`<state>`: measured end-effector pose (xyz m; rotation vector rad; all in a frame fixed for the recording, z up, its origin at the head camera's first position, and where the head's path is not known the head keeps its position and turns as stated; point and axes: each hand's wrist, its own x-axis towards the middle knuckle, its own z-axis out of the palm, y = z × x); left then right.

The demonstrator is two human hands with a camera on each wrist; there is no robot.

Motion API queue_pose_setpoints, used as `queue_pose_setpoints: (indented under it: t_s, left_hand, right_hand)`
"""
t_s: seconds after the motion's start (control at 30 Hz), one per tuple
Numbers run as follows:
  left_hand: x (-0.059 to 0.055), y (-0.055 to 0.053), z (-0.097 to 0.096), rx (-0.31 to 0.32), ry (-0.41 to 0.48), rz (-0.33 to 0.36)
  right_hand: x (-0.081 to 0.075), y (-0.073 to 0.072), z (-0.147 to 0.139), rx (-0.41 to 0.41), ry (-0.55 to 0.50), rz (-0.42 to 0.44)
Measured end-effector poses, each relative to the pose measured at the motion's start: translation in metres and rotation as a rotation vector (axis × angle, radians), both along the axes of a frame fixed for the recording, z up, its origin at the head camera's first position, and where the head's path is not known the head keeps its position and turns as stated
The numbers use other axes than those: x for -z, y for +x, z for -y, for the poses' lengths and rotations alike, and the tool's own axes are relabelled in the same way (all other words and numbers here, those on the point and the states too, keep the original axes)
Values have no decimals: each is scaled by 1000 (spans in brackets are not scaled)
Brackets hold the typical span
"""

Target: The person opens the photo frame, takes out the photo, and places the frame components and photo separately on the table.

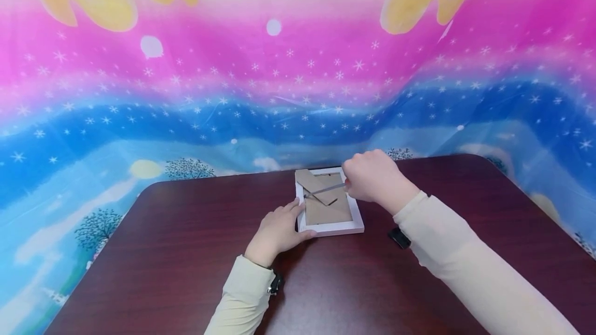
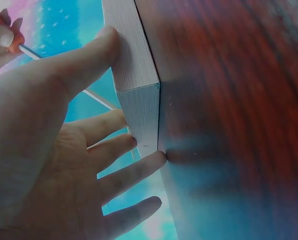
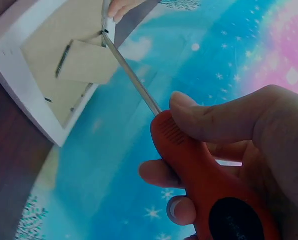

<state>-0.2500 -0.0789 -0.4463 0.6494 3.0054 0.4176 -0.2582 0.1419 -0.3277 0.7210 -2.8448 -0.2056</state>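
A white picture frame (image 1: 357,217) lies face down, its brown backing board (image 1: 331,214) and folded support leg (image 1: 313,184) showing. My left hand (image 1: 276,227) steadies the near left corner: in the left wrist view the thumb presses one side, while spread, straight fingers touch the adjoining side. Above the frame's right side, my right hand (image 1: 374,176) grips a screwdriver (image 3: 188,155) by its red-orange handle with a black end. Its metal shaft (image 1: 326,188) slants across the backing. The tip meets the frame's inner left edge, by a small dark metal tab (image 3: 105,32).
The frame sits near the far edge of a dark reddish wooden table (image 1: 177,252). Behind it hangs a pink and blue cloth (image 1: 261,81) with snowflakes. Other small dark tabs (image 3: 48,100) stick out along the frame's inner edge. Each wrist wears a black strap device (image 1: 274,284).
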Motion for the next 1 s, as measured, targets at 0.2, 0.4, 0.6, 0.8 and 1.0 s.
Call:
queue_pose_setpoints:
  t_s: [0.2, 0.4, 0.6, 0.8, 1.0]
  left_hand:
    - [-1, 1, -1, 0, -18, -11]
    - [-1, 1, -1, 1, -22, -4]
    - [-2, -1, -1, 5, -30, 3]
    - [-1, -2, 4, 35, -16, 17]
    - [0, -3, 7, 77, -12, 3]
  right_hand:
    - [17, 10, -14, 17, -80, -27]
    - [34, 16, -26, 33, -158, -17]
    - [47, 21, -36, 56, -220, 22]
    - [51, 28, -45, 67, -256, 28]
    - [52, 30, -51, 69, -283, 19]
